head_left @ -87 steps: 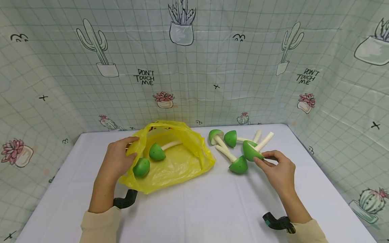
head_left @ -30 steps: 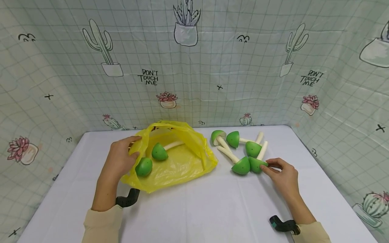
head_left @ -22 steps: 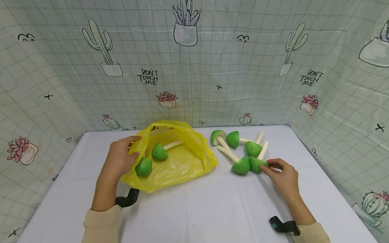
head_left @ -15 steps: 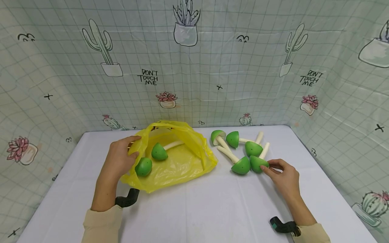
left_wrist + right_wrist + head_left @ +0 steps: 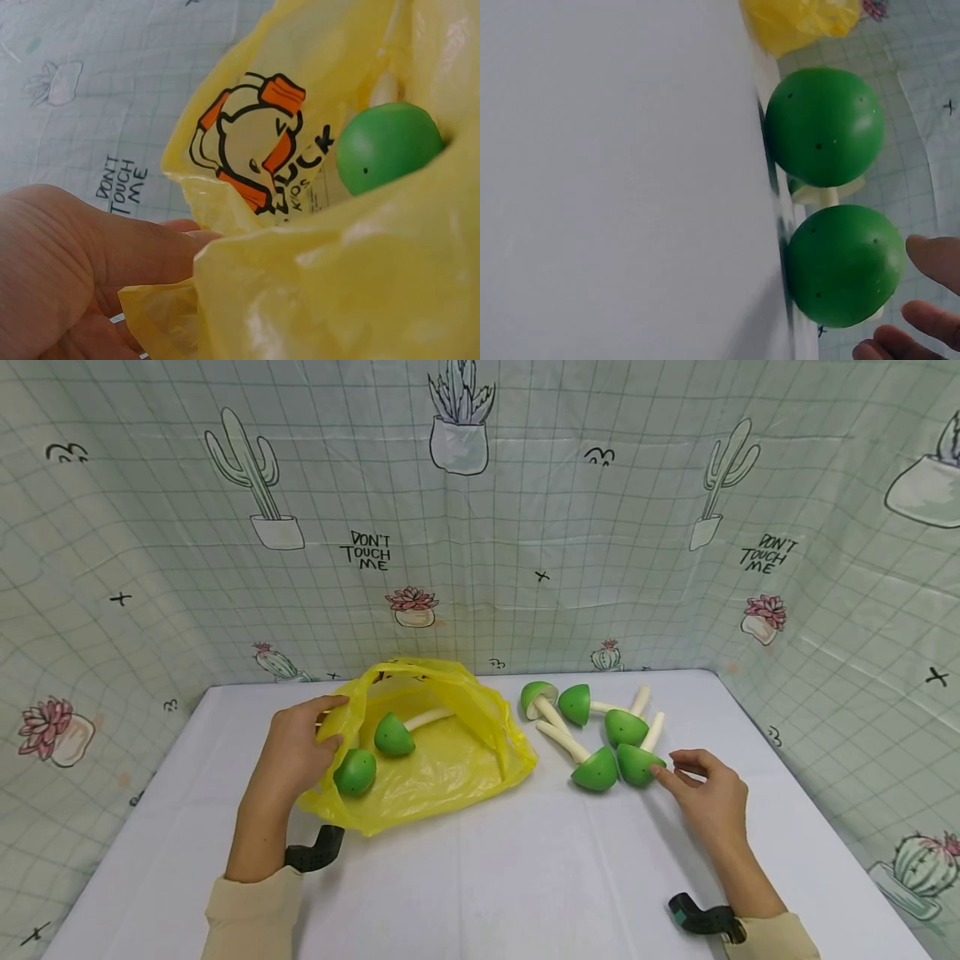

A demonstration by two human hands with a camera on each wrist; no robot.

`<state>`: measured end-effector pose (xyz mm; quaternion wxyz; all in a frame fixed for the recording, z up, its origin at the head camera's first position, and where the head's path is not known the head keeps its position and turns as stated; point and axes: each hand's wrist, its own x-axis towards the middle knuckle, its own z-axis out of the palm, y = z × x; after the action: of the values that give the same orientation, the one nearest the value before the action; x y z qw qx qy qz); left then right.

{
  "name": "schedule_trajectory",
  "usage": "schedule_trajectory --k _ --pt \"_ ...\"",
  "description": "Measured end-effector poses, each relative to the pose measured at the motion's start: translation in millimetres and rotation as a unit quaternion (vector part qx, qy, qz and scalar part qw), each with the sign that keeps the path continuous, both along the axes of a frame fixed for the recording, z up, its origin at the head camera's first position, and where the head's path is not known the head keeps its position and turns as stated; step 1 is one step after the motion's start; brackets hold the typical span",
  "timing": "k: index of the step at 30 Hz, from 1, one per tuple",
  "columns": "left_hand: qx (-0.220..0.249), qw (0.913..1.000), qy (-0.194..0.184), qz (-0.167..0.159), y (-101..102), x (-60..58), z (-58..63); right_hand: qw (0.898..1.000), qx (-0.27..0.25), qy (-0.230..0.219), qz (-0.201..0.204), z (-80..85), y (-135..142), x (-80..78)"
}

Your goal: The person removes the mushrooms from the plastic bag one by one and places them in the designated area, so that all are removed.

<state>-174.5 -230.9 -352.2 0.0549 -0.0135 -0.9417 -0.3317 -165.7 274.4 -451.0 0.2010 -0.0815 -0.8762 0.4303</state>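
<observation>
My left hand (image 5: pixel 296 752) pinches the left edge of the mouth of a yellow plastic bag (image 5: pixel 442 777) between thumb and fingers. Two toy mushrooms lie inside: one green cap (image 5: pixel 355 772) near the opening, and a second mushroom (image 5: pixel 394 735) with its pale stem pointing right. In the left wrist view, a duck print shows on the bag (image 5: pixel 262 300) beside a green cap (image 5: pixel 390 146). At the right, my right hand (image 5: pixel 708 789) has its thumb and fingers parted, just beside the nearest toy mushroom (image 5: pixel 639 766). That mushroom's cap (image 5: pixel 845 266) sits left of the fingertips in the right wrist view.
Several more green mushrooms cluster behind and left of that one, including a front one (image 5: pixel 596 769) and a back one (image 5: pixel 538 699). All stand on a white tabletop (image 5: pixel 480 893). A patterned cloth (image 5: pixel 480 543) walls the back and sides.
My right hand brought a mushroom down to the front of the cluster, then let go of it and drew slightly right. The left hand and bag stay as they were.
</observation>
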Motion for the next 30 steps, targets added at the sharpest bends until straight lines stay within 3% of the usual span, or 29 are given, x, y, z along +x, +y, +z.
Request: schedule_trajectory --k 8,17,30 --pt "0.006 1.0 0.001 -0.001 0 0.6 0.1 0.999 0.014 0.035 -0.007 21.5 -15 -7.0" --pt "0.009 0.9999 0.005 -0.002 -2 0.5 0.3 0.995 -0.036 0.061 0.068 40.4 -60 -19.2" --pt "0.011 0.9999 0.007 -0.002 -3 0.0 -0.6 0.985 -0.059 0.055 0.154 44.2 -122 -33.5"
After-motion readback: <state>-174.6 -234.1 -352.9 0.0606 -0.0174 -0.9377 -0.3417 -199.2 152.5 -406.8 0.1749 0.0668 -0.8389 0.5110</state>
